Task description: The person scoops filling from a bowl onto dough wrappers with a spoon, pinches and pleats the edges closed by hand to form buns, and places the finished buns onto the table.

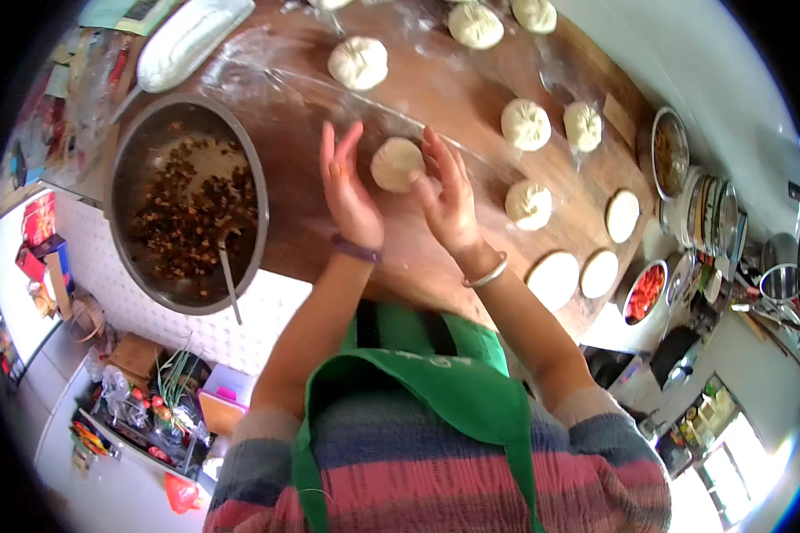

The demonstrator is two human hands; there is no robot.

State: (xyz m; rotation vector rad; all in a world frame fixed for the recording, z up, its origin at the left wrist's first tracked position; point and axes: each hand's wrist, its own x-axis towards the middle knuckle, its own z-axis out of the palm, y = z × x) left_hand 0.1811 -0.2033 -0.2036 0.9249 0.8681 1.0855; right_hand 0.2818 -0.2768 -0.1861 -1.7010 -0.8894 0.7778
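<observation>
The person's left hand (354, 197) and right hand (450, 197) are above the wooden table (298, 200), one on each side of a small round dough piece (396, 163), which is near the front part of the body. The left hand is spread, with its fingers pointing away from the person and apart from the dough. The right hand is also spread, a little curved, and its thumb comes to the edge of the dough; whether it touches, I cannot tell. On the left wrist there is a dark band (356, 250), on the right wrist a silver bangle (487, 270). To the left stands a big metal bowl (149, 138) with chopped filling (182, 209) and a spoon (229, 280) leaning in it. To the right lie several pleated buns (525, 124) and, nearer to the person, flat dough rounds (554, 280). The person wears a green apron (418, 382).
</observation>
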